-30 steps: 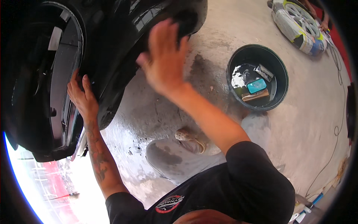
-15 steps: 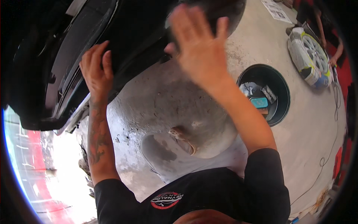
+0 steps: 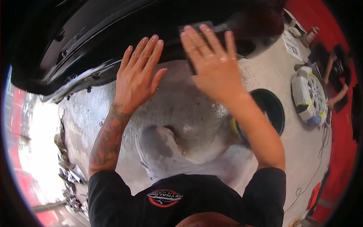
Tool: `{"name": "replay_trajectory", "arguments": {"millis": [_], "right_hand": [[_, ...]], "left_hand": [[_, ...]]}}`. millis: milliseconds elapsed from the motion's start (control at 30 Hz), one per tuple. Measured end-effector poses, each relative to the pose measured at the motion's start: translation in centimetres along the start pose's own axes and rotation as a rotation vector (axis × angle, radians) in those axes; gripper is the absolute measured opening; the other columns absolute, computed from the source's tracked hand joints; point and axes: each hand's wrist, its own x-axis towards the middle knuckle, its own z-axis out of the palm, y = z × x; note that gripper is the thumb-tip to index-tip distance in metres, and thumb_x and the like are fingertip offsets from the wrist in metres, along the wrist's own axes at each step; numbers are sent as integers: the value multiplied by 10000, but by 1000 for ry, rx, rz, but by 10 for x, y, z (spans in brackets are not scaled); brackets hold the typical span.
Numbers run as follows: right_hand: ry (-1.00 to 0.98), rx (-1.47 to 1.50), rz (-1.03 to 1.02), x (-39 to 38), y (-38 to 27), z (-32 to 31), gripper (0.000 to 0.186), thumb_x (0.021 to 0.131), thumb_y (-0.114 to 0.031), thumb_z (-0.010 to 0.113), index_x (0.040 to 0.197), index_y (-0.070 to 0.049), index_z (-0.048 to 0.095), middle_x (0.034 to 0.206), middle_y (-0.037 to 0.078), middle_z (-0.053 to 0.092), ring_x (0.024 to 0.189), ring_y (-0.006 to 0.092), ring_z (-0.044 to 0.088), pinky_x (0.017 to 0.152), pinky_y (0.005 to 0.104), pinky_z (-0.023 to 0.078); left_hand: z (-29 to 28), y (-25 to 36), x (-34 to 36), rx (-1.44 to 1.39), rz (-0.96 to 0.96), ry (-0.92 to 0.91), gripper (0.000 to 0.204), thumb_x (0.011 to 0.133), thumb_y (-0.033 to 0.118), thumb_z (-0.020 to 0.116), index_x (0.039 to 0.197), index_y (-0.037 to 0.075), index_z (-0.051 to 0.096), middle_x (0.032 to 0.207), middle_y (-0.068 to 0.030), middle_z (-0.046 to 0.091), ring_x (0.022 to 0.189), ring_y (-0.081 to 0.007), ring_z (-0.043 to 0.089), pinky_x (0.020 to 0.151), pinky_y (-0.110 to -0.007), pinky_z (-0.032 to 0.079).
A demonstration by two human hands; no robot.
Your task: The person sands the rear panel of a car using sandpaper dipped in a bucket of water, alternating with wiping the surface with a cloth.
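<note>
A glossy black car body panel (image 3: 151, 22) spans the top of the head view. My left hand (image 3: 138, 72) is open, its fingers stretched out at the panel's lower edge. Farther right, my right hand (image 3: 215, 62) lies flat over a thin dark sheet (image 3: 196, 25), pressing it against the panel. The sheet looks like sandpaper; its edges show past the fingertips and beside the palm, and the rest is hidden under the hand.
A dark bucket (image 3: 278, 108) stands on the concrete floor (image 3: 174, 98), partly behind my right forearm. Over at the right, a person (image 3: 336, 75) reaches to a masked wheel (image 3: 312, 96) near a thin cable (image 3: 321, 145). A printed sheet (image 3: 292, 45) lies farther back.
My left hand has moved right along the panel and its fingers have straightened. My right hand has moved slightly right and down. The view has shifted, and the bucket now sits lower behind my forearm.
</note>
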Motion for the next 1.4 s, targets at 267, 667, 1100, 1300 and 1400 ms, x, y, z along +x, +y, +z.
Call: {"name": "replay_trajectory", "arguments": {"millis": [267,667,1100,1300,1400], "right_hand": [[25,-225,-29,11,32,-7,666,782,-190,685,1424,-129,518,1494,35,498,1356,272,476,1141,602,271],[-180,-228,-10,25,29,-34,583,890,-227,605,1453,-119,501,1510,60,490,1395,250,454,1160,580,242],[-13,421,-191,77,-110,52,588,993,-438,482,1414,-29,515,1503,105,484,1426,248,402,1184,571,212],[-162,-220,11,29,26,-28,569,910,-307,629,1449,-179,504,1472,38,529,1366,245,484,1140,567,261],[-175,-334,-10,42,12,-36,556,904,-323,632,1420,-145,526,1447,53,549,1346,257,496,1133,570,269]], "left_hand": [[-8,-39,-66,-12,-131,123,464,866,211,700,1301,82,598,1303,-135,601,1226,-302,561,1012,-461,434],[121,131,-71,-691,58,-791,643,923,541,589,1382,95,537,1259,-189,613,1140,-309,617,980,-480,455],[229,189,-122,-908,69,-172,782,926,582,547,1509,116,317,1175,-240,654,1114,-437,620,1022,-555,404],[185,165,-84,-862,24,-970,763,962,575,522,1492,49,367,1130,-226,662,1005,-404,661,869,-530,513],[187,173,-87,-986,-36,-1071,810,946,599,514,1550,116,275,1310,-252,596,1172,-431,599,1046,-568,384]]}}
